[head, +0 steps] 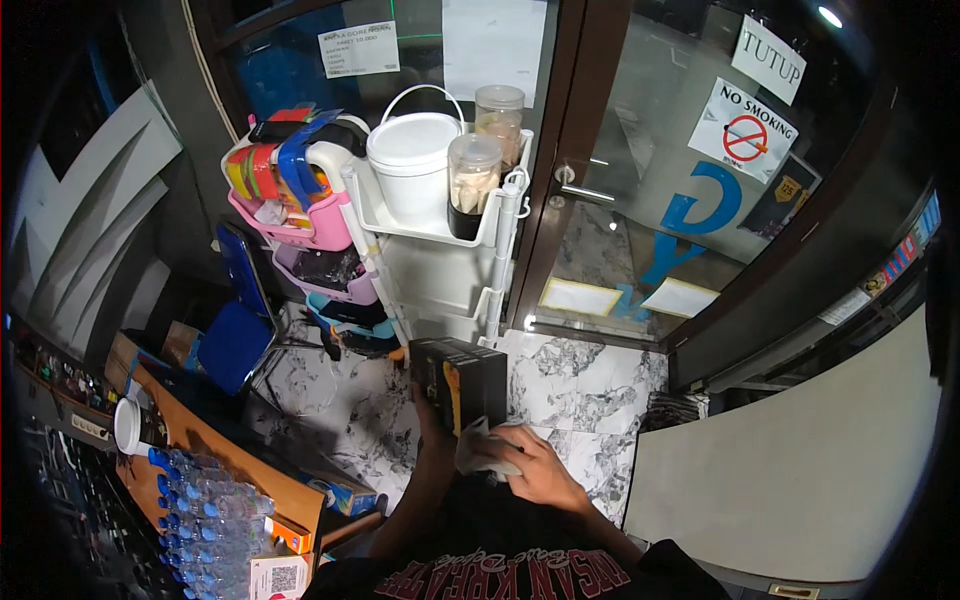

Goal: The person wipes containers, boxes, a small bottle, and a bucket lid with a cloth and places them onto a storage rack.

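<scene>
A black printed box with a yellow-orange mark on one side is held up in front of my body, over the marble-patterned floor. Along the box's left side runs my left hand, gripping it; most of its fingers are hidden behind the box. My right hand pinches a crumpled whitish cloth or tissue. That cloth lies against the lower near edge of the box.
Ahead stands a white tiered rack bearing a lidded white bucket, clear jars and pink baskets. A blue chair is left; water bottles crowd a wooden desk. A pale counter is right, a glass door beyond.
</scene>
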`<state>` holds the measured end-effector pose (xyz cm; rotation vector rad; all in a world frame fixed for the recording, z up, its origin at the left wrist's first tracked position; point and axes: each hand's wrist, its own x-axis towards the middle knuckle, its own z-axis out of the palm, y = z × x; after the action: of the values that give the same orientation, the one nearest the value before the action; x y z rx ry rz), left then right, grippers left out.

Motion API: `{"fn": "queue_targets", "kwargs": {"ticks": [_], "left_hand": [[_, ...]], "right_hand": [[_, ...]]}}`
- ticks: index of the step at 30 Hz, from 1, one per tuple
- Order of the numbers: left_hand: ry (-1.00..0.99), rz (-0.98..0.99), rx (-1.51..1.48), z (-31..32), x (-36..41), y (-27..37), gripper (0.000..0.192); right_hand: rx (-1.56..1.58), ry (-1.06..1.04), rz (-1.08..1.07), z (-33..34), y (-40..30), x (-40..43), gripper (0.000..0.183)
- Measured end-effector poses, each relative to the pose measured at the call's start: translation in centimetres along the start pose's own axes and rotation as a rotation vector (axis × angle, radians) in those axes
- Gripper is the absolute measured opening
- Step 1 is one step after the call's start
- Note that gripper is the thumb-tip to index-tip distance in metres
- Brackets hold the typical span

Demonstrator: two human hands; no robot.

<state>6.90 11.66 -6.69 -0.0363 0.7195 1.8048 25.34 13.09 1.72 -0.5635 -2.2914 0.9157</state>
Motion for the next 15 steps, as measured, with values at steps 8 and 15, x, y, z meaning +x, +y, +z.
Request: {"fn": "queue_targets", "kwargs": {"ticks": [8, 15], "left_hand": [[-0.024, -0.047, -0.065, 1.9, -1.9, 0.6, 0.062], [-0.098, 0.255, 0.081, 4.9, -2.2, 5.0, 0.060]], "right_hand": [[-0.141, 0.206, -0.008, 0.8, -0.4, 2.6, 0.053], [0.036, -0.176, -0.089, -0.2, 0.4, 1.8, 0.050]]}}
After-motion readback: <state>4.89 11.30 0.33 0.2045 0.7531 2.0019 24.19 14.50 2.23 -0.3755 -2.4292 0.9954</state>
